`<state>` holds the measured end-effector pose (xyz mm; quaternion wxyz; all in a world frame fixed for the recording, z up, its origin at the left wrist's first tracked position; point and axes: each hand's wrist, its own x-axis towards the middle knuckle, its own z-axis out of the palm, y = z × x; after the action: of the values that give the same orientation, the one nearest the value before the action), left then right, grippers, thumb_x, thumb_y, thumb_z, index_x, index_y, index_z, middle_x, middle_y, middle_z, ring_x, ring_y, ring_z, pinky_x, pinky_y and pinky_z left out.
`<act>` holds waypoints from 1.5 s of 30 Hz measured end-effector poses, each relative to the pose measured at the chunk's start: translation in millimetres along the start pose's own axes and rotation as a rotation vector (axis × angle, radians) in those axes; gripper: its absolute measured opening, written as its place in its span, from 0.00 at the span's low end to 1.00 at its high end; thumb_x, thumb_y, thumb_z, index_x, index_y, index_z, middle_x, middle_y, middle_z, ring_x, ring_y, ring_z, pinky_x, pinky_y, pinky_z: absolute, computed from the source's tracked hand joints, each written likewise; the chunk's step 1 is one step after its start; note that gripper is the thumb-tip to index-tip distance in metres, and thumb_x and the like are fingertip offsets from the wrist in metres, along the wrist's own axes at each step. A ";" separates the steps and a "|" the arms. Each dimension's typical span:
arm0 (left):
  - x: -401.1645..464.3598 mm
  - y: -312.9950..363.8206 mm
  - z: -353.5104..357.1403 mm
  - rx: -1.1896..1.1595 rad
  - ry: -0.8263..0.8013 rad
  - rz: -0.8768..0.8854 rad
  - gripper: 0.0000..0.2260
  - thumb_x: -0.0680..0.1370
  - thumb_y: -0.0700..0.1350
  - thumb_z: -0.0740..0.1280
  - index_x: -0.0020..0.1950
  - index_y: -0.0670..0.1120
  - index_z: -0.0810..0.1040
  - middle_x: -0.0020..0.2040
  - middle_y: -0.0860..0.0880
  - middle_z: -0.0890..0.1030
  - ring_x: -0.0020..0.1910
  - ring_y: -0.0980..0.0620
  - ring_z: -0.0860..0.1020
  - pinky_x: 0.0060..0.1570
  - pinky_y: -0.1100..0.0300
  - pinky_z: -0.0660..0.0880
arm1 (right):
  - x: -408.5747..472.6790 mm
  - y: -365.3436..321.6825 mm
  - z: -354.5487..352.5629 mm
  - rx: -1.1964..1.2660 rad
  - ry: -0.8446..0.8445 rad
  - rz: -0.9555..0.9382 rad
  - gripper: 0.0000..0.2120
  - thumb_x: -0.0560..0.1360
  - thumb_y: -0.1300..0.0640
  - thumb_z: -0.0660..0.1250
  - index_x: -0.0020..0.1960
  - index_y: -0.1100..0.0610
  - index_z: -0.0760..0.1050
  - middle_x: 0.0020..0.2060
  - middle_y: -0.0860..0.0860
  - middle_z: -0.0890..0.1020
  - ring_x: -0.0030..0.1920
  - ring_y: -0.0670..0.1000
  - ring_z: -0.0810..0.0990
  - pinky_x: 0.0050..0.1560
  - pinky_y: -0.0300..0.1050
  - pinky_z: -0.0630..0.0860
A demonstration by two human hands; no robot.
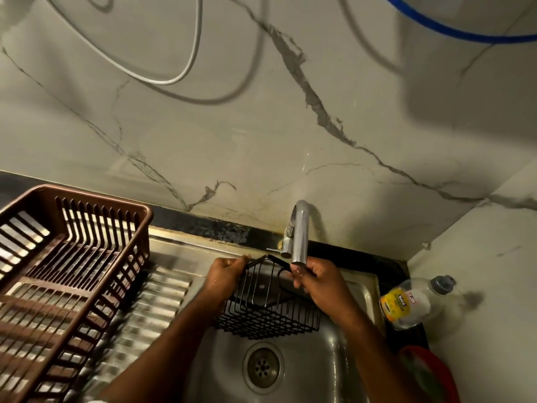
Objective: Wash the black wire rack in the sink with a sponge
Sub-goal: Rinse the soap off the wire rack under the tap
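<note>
The black wire rack point(268, 312) hangs over the steel sink point(325, 365), tilted, directly under the tap's spout. My left hand point(225, 276) grips the rack's top left corner. At the rack's top right, my right hand point(318, 279) curls round the wire, just below the spout's mouth. No sponge shows in either hand.
The chrome tap point(299, 231) rises from the sink's back edge. A brown slatted plastic dish basket point(62, 274) stands on the ribbed drainboard at the left. A clear dish-soap bottle point(412, 301) lies at the sink's right, with a red-rimmed holder point(433, 376) in front of it. The drain point(263, 369) sits below the rack.
</note>
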<state>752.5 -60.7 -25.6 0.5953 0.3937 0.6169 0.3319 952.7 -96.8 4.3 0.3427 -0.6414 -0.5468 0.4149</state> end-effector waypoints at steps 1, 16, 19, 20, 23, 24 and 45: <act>-0.3 -2.2 -1.2 -0.006 -0.024 -0.002 0.16 0.81 0.55 0.66 0.51 0.42 0.81 0.38 0.45 0.87 0.39 0.46 0.86 0.52 0.42 0.83 | 1.4 2.4 1.6 -0.069 0.019 0.005 0.11 0.80 0.54 0.67 0.39 0.50 0.78 0.30 0.46 0.82 0.29 0.38 0.78 0.32 0.35 0.73; -10.1 10.6 10.1 -0.330 -0.076 0.038 0.15 0.83 0.57 0.61 0.45 0.48 0.78 0.38 0.48 0.84 0.38 0.51 0.82 0.33 0.59 0.75 | 2.6 7.4 -9.4 0.002 0.024 -0.067 0.11 0.79 0.58 0.68 0.38 0.54 0.81 0.29 0.50 0.81 0.31 0.45 0.79 0.38 0.44 0.78; -9.4 11.3 5.2 -0.255 -0.203 0.127 0.23 0.81 0.61 0.60 0.38 0.44 0.78 0.32 0.47 0.81 0.32 0.48 0.80 0.39 0.59 0.75 | -1.4 17.8 -7.4 0.262 0.080 -0.012 0.17 0.79 0.63 0.66 0.33 0.52 0.80 0.26 0.49 0.76 0.28 0.45 0.71 0.31 0.41 0.70; -5.6 12.7 1.4 -0.084 -0.242 0.219 0.24 0.81 0.61 0.61 0.39 0.43 0.80 0.34 0.45 0.82 0.36 0.46 0.81 0.44 0.56 0.75 | -3.6 17.2 -4.7 0.276 0.090 -0.007 0.17 0.79 0.62 0.67 0.33 0.52 0.80 0.25 0.48 0.74 0.27 0.44 0.69 0.30 0.40 0.66; 2.7 18.3 4.9 0.538 -0.306 0.467 0.24 0.81 0.64 0.60 0.41 0.47 0.84 0.37 0.47 0.84 0.36 0.50 0.82 0.42 0.53 0.78 | -6.0 9.3 9.9 0.179 0.113 -0.043 0.15 0.78 0.56 0.70 0.34 0.57 0.79 0.24 0.47 0.74 0.26 0.42 0.70 0.31 0.39 0.68; -0.8 22.6 11.5 0.671 -0.280 0.505 0.25 0.81 0.65 0.58 0.39 0.48 0.83 0.34 0.49 0.83 0.32 0.53 0.81 0.39 0.55 0.78 | -5.1 5.6 15.0 0.128 0.124 -0.046 0.15 0.78 0.52 0.71 0.34 0.57 0.80 0.24 0.46 0.74 0.26 0.42 0.70 0.31 0.39 0.68; 6.7 30.4 -12.4 0.133 -0.142 0.432 0.20 0.79 0.47 0.71 0.29 0.45 0.71 0.26 0.48 0.68 0.27 0.49 0.68 0.31 0.59 0.70 | -0.1 -10.7 -6.1 -0.257 0.019 -0.012 0.11 0.78 0.49 0.69 0.38 0.48 0.80 0.33 0.46 0.85 0.36 0.42 0.84 0.42 0.41 0.80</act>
<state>743.1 -39.8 -1.1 0.5252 0.5770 0.4956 0.3816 953.8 -95.1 16.4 0.2653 -0.6806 -0.5962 0.3331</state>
